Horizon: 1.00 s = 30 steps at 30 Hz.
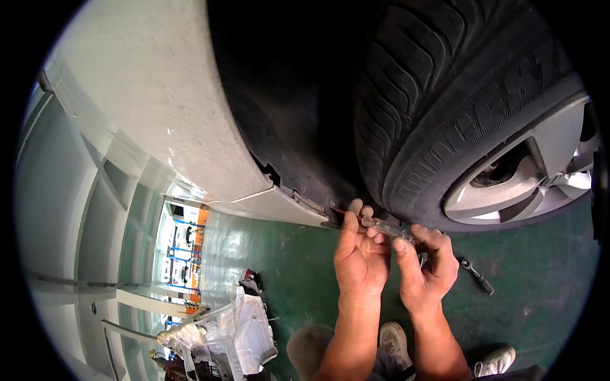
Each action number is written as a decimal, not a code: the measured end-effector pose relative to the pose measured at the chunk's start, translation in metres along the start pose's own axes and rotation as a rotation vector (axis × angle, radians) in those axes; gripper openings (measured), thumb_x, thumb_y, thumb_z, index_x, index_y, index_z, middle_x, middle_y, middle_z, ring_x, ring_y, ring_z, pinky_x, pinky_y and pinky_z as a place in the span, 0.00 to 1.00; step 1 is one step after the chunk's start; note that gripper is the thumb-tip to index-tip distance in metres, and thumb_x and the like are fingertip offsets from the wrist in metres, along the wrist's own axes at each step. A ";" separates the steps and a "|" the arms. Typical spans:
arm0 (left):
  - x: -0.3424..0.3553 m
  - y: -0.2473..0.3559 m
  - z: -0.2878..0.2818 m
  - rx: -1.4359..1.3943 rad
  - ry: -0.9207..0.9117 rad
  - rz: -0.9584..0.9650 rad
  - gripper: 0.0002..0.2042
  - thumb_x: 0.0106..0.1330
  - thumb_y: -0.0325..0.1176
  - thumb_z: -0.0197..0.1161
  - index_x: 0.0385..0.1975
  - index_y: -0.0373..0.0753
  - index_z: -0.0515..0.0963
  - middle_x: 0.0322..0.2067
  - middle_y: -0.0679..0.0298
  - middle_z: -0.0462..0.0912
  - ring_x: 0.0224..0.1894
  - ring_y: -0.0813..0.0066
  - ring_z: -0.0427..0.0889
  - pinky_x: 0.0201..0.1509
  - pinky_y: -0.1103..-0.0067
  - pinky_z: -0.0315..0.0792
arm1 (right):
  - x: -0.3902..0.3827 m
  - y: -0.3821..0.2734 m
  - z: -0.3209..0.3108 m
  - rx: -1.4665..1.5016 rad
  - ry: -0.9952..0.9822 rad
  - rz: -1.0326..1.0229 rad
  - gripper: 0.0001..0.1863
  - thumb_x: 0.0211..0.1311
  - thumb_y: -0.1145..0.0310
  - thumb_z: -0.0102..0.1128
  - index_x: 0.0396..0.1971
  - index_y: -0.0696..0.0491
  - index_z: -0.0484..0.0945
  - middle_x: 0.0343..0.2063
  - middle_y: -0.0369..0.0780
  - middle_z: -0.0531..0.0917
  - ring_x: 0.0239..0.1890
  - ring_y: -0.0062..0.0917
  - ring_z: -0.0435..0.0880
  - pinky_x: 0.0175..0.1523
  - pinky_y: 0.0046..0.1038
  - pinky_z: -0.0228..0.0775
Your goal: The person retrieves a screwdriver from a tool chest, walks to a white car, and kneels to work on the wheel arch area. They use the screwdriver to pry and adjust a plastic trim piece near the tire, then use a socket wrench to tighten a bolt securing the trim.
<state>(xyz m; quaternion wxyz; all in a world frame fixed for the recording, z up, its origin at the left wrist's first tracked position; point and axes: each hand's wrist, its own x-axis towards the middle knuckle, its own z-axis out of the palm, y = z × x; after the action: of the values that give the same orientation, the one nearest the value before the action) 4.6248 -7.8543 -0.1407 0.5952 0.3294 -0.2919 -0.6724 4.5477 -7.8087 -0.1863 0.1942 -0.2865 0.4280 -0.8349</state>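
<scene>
A screwdriver with a clear handle lies across both hands, low beside the front of the tyre. My right hand is closed round the rear end of the handle. With thumb and fingers, my left hand pinches the front part, where the thin shaft leaves the handle. The shaft points left to the lower corner of the white bumper, where it meets the black wheel arch liner. Whether the tip touches a fastener there is hidden by my left fingers.
On the green floor, right of my hands, lies a ratchet wrench. The silver wheel rim is at the right. Wrapped white and silver body parts stand at the lower left. My shoes are below my forearms.
</scene>
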 end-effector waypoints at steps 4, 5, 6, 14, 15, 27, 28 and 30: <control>0.003 -0.001 -0.003 0.008 -0.026 -0.008 0.12 0.75 0.38 0.56 0.52 0.39 0.72 0.35 0.70 0.73 0.33 0.81 0.70 0.40 0.81 0.71 | 0.001 -0.004 0.002 0.005 0.000 0.072 0.14 0.56 0.75 0.72 0.39 0.61 0.76 0.27 0.42 0.83 0.24 0.21 0.80 0.30 0.22 0.74; 0.004 -0.002 -0.003 0.010 -0.043 -0.008 0.12 0.75 0.38 0.56 0.52 0.39 0.72 0.35 0.70 0.73 0.33 0.80 0.70 0.40 0.80 0.71 | 0.000 -0.003 0.002 0.008 0.003 0.093 0.15 0.56 0.75 0.72 0.39 0.61 0.76 0.28 0.42 0.83 0.24 0.21 0.81 0.30 0.22 0.74; 0.005 -0.003 -0.003 0.012 -0.041 -0.006 0.12 0.75 0.38 0.56 0.51 0.40 0.72 0.35 0.70 0.73 0.33 0.80 0.70 0.41 0.80 0.72 | 0.001 -0.003 0.002 0.000 0.000 0.094 0.15 0.56 0.75 0.72 0.39 0.61 0.76 0.28 0.41 0.83 0.25 0.21 0.81 0.31 0.22 0.75; 0.010 -0.005 -0.007 -0.008 -0.073 -0.016 0.09 0.74 0.38 0.57 0.48 0.42 0.72 0.33 0.72 0.73 0.34 0.81 0.72 0.42 0.80 0.72 | 0.005 0.003 0.004 0.056 0.029 0.136 0.16 0.57 0.74 0.72 0.41 0.61 0.75 0.28 0.41 0.83 0.25 0.21 0.82 0.32 0.22 0.76; 0.010 -0.006 -0.007 -0.012 -0.077 -0.013 0.09 0.74 0.38 0.57 0.47 0.42 0.72 0.33 0.72 0.74 0.34 0.81 0.72 0.42 0.80 0.72 | 0.006 0.004 0.005 0.054 0.037 0.136 0.16 0.57 0.75 0.72 0.41 0.61 0.75 0.28 0.41 0.83 0.25 0.21 0.82 0.32 0.22 0.76; 0.011 -0.001 0.002 -0.193 -0.026 -0.072 0.08 0.72 0.38 0.60 0.41 0.42 0.75 0.31 0.72 0.74 0.33 0.83 0.74 0.44 0.83 0.74 | 0.027 -0.021 0.025 -0.125 0.107 -0.020 0.10 0.53 0.78 0.72 0.30 0.62 0.77 0.22 0.43 0.81 0.19 0.27 0.80 0.26 0.23 0.72; 0.009 0.000 0.010 -0.212 0.028 -0.076 0.07 0.73 0.37 0.60 0.39 0.41 0.75 0.30 0.72 0.73 0.33 0.83 0.73 0.44 0.84 0.74 | 0.028 -0.021 0.028 -0.108 0.130 -0.041 0.10 0.53 0.79 0.72 0.29 0.62 0.76 0.21 0.43 0.81 0.19 0.27 0.79 0.26 0.24 0.72; 0.010 0.002 0.016 -0.241 0.080 -0.095 0.06 0.73 0.36 0.59 0.38 0.40 0.77 0.28 0.73 0.73 0.32 0.83 0.73 0.44 0.84 0.74 | 0.030 -0.021 0.031 -0.122 0.154 -0.081 0.10 0.53 0.79 0.72 0.29 0.62 0.76 0.21 0.44 0.81 0.19 0.27 0.79 0.26 0.24 0.72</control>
<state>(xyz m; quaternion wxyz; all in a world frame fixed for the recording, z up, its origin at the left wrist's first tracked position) 4.6130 -7.8648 -0.1306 0.6091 0.2955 -0.1689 -0.7164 4.5427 -7.8325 -0.1449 0.1091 -0.2496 0.4797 -0.8341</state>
